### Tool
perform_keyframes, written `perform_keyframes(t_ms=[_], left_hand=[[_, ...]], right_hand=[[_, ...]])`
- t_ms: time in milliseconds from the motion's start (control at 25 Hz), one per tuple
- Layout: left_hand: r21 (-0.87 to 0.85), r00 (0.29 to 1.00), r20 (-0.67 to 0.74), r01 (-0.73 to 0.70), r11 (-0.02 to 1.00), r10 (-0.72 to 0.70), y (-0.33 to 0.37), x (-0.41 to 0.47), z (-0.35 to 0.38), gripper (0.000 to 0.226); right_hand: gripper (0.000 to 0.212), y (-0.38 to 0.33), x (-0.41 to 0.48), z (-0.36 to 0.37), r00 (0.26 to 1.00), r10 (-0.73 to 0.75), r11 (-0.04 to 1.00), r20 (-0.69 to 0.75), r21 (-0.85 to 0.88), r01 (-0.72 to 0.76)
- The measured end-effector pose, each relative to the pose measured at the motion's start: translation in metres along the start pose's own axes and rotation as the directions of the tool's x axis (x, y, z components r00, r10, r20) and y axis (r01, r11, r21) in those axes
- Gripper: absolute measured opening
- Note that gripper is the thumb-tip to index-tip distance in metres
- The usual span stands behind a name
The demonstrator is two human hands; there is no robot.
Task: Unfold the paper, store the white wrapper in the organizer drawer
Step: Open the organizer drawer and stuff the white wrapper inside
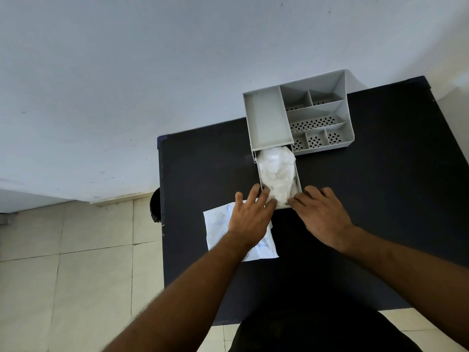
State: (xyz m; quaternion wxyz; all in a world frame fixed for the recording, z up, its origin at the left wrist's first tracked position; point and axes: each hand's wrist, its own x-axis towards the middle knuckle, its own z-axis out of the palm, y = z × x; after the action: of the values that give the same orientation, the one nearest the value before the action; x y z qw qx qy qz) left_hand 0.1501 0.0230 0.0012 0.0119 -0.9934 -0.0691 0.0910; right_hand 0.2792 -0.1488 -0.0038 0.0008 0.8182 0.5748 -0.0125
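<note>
Organizer: grey plastic desk organizer [266,118] at the far side of the dark matte surface [368,212], open compartments on its right half.
Drawer: grey pull-out drawer [259,171] under the organizer's left section, pulled out toward the near side.
Wrapper: crumpled white plastic wrapper [278,168] sits inside the drawer. It bulges above the rim, and its far end is up against the organizer's front edge.
Paper: unfolded white sheet with blue print [218,224] lies flat on the surface, near-left of the drawer, partly under the left forearm.
Left hand: left hand [250,215] has its fingers spread, with the tips on the drawer's near-left corner, touching the wrapper's near end.
Right hand: right hand [323,212] has its fingertips against the drawer's near-right corner.
Grip state: both grips apart; the fingers press and are not clamped on anything.
Step (judgement): the unfold looks done and the wrapper is in, so closing the drawer is what's left.
How to do it well: tamp the wrapper below the rim first, since the high far end is likely to snag on the housing. Push evenly from both corners, straight toward the far side, so the drawer doesn't skew. The organizer looks light, so expect it to slide; brace it if needed.
</note>
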Motion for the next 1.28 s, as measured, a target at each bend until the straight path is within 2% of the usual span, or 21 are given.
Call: perform_keyframes(t_ms=[120,320,400,480,560,720,800,920,1080,1280], left_hand=[[-0.045,1.000,0.017,-0.009,0.999,0.010,0.001,0.002,-0.004,0.053],[-0.047,0.993,0.121,-0.009,0.999,0.014,0.005,0.004,-0.006,0.048],[-0.067,0.998,0.061,-0.008,0.998,0.012,0.003,0.003,-0.007,0.041],[-0.098,0.997,-0.079,-0.025,0.995,0.018,-0.002,0.003,-0.007,0.037],[-0.115,0.992,-0.127,-0.018,0.993,0.003,-0.011,0.007,-0.012,0.051],[-0.079,0.994,0.083,0.083,0.993,-0.077,-0.021,0.029,-0.027,0.113],[-0.040,0.979,0.182,0.104,0.994,-0.095,-0.023,0.040,-0.030,0.128],[0.035,0.967,0.247,0.060,0.998,-0.067,-0.022,0.048,-0.027,0.135],[0.045,0.958,0.278,0.063,0.997,-0.073,-0.021,0.052,-0.027,0.132],[-0.064,0.983,0.177,0.054,0.997,-0.042,-0.020,0.044,-0.025,0.126]], right_hand=[[0.040,0.002,-0.001,0.000,1.000,0.004,1.000,0.003,0.025,-0.004],[0.031,-0.001,0.001,-0.001,0.999,0.011,1.000,0.033,0.012,-0.012],[0.024,-0.002,0.002,-0.006,0.999,0.034,0.998,-0.029,0.045,-0.033],[0.032,-0.002,0.008,-0.015,0.991,0.081,0.990,-0.104,0.128,-0.067],[0.044,0.001,0.019,-0.025,0.986,0.114,0.976,-0.119,0.198,-0.089],[0.096,0.012,0.051,-0.033,0.992,0.094,0.982,0.082,0.153,-0.106],[0.112,0.016,0.066,-0.033,0.980,0.055,0.992,0.191,0.101,-0.075],[0.118,0.018,0.078,-0.033,0.948,0.007,0.998,0.319,0.058,-0.027],[0.122,0.018,0.083,-0.031,0.930,0.010,0.999,0.368,0.033,-0.024],[0.125,0.017,0.089,-0.028,0.929,0.019,0.999,0.371,0.020,-0.029]])
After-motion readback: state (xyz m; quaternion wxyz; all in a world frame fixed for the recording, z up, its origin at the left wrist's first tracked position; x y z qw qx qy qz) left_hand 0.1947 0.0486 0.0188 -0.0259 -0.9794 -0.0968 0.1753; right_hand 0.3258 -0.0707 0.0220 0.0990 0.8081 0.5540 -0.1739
